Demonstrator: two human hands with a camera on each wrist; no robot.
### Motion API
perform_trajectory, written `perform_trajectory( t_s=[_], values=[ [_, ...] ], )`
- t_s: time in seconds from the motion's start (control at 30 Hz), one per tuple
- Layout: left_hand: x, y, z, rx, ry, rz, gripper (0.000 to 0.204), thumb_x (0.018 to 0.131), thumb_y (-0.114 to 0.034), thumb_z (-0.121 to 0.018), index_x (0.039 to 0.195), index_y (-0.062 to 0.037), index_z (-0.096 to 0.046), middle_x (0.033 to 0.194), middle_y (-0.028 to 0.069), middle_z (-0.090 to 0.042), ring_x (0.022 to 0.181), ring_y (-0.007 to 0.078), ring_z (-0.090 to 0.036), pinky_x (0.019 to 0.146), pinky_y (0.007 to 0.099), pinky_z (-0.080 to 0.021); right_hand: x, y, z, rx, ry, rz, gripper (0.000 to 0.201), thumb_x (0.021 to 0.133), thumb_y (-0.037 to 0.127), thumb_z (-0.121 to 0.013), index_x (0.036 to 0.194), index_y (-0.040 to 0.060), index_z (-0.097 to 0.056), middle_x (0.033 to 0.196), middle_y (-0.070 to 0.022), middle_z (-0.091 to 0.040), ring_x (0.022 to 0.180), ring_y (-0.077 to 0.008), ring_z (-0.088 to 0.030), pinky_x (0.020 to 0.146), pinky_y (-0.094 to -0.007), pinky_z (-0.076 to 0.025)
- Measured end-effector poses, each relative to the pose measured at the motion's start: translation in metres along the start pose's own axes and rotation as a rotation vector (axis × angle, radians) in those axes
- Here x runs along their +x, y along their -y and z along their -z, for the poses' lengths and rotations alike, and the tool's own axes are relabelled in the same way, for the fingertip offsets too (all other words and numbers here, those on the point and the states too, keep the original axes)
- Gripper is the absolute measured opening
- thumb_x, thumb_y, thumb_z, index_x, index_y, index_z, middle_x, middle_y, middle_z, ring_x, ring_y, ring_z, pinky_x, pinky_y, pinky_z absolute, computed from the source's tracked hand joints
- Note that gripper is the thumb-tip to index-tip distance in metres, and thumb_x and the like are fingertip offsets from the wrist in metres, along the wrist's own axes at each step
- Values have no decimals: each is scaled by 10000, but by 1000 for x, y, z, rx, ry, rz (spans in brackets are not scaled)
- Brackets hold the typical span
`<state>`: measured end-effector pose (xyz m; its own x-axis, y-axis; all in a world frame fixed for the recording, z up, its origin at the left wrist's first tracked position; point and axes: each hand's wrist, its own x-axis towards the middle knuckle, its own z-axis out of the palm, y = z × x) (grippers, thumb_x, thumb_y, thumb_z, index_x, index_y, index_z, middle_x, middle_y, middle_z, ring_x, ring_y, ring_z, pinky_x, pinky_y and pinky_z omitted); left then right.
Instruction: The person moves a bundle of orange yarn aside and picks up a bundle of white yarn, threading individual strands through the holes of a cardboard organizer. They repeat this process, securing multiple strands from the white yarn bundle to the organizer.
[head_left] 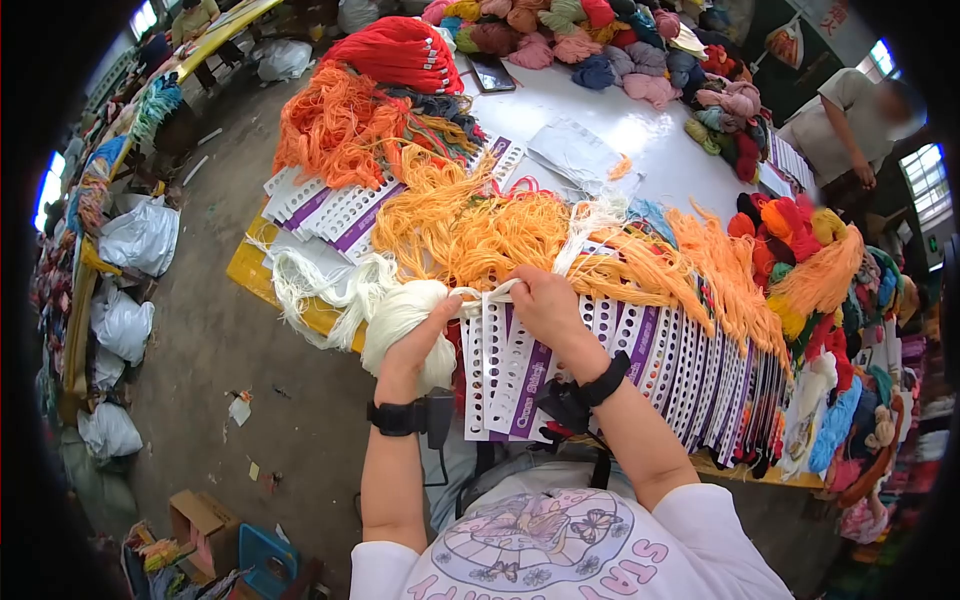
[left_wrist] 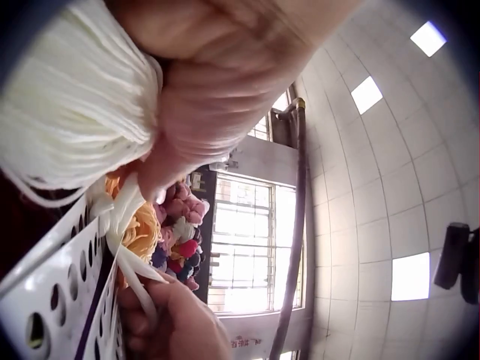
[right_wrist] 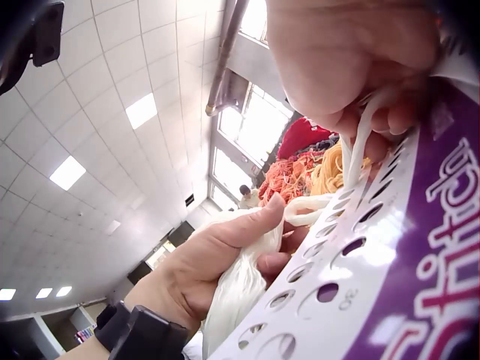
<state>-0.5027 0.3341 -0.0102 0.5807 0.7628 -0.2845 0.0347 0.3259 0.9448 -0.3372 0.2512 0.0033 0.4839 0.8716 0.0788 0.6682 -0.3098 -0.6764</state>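
My left hand (head_left: 421, 337) grips a thick hank of white yarn (head_left: 392, 318) at the table's front edge. From it a white strand (right_wrist: 307, 206) runs across to my right hand (head_left: 546, 304), whose curled fingers pinch it at the edge of a white and purple punched card (head_left: 500, 385). In the left wrist view the strand loops beside the card's row of holes. Orange yarn (head_left: 480, 235) lies heaped just beyond both hands. More punched cards (head_left: 640, 345) stand in an overlapping row to the right, with orange threads draped over them.
Red skeins (head_left: 395, 52), an orange-red tangle (head_left: 335, 125) and a phone (head_left: 491, 73) are at the back left. Many coloured skeins (head_left: 640, 60) line the far side. Loose white yarn (head_left: 315, 290) hangs over the yellow table edge (head_left: 255, 275). Another person (head_left: 845, 120) stands at the right.
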Motion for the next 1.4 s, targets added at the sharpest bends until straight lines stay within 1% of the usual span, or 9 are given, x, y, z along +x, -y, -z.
perform_trajectory(
  t_s=[0.1, 0.2, 0.23, 0.6, 0.73, 0.93, 1.1, 1.23, 1.4],
  values=[
    [5, 4, -8, -172, 10, 114, 205, 846, -235, -555, 916, -44, -578, 714, 9, -557, 531, 38, -430, 491, 180, -384, 1, 0, 3, 45, 38, -39, 183, 762, 133, -474, 821, 24, -609, 707, -148, -603, 644, -275, -587, 616, -353, -454],
    [6, -15, 1, -871, 515, 326, 209, 859, -198, -514, 973, -25, -545, 682, 12, -543, 523, 25, -421, 495, 166, -382, 1, 0, 8, 118, 110, -101, 151, 742, 116, -519, 835, 27, -598, 744, -112, -612, 647, -219, -587, 615, -321, -457],
    [-2, -20, -9, -1041, 292, 344, 233, 867, -183, -478, 1004, 2, -513, 635, 2, -511, 506, 15, -396, 484, 157, -351, 1, 2, 11, 112, 127, -102, 142, 733, 106, -540, 841, 31, -595, 755, -99, -614, 653, -201, -586, 618, -308, -460],
    [15, -17, -10, 716, 385, -416, 194, 733, -177, -696, 855, -51, -613, 748, 6, -588, 652, 86, -548, 571, 239, -451, -5, 5, 3, 229, -10, 256, 225, 722, -19, -565, 897, 104, -636, 782, -65, -564, 711, -179, -576, 625, -272, -474],
    [18, -23, -9, -279, 244, 236, 199, 788, -246, -621, 856, -60, -603, 737, 16, -547, 537, 78, -447, 504, 221, -384, -2, 4, -4, 155, -196, 180, 157, 752, 35, -538, 892, 64, -603, 765, -104, -549, 678, -239, -559, 613, -321, -448],
    [18, -67, 101, -848, -202, -77, 95, 849, -131, -542, 907, -56, -545, 649, -26, -479, 423, 32, -360, 398, 144, -319, 2, -2, -7, 128, -164, 128, 140, 770, 129, -521, 880, 66, -580, 746, -144, -546, 663, -317, -556, 593, -393, -448],
    [19, -42, 126, 145, -652, -48, 357, 856, -244, -517, 1201, -152, -495, 979, 32, -563, 768, 89, -500, 710, 257, -428, 4, 3, -1, 151, -5, 8, 138, 762, 173, -546, 801, 57, -612, 688, -129, -549, 635, -298, -556, 575, -364, -443],
    [11, 10, 21, 1050, -126, -663, 351, 791, -212, -602, 1116, -99, -536, 1117, 75, -524, 1027, 218, -470, 927, 323, -331, 2, 12, 6, 113, 89, -88, 147, 763, 186, -560, 779, 56, -628, 735, -108, -577, 670, -278, -573, 549, -361, -440],
    [16, 26, -4, 982, -77, -668, 327, 841, -253, -492, 1106, -65, -526, 1045, 128, -549, 996, 301, -488, 894, 398, -360, 1, 8, -3, 365, -127, 126, 72, 724, 106, -599, 777, 70, -631, 898, -78, -582, 757, -239, -581, 552, -362, -453]
  ],
)
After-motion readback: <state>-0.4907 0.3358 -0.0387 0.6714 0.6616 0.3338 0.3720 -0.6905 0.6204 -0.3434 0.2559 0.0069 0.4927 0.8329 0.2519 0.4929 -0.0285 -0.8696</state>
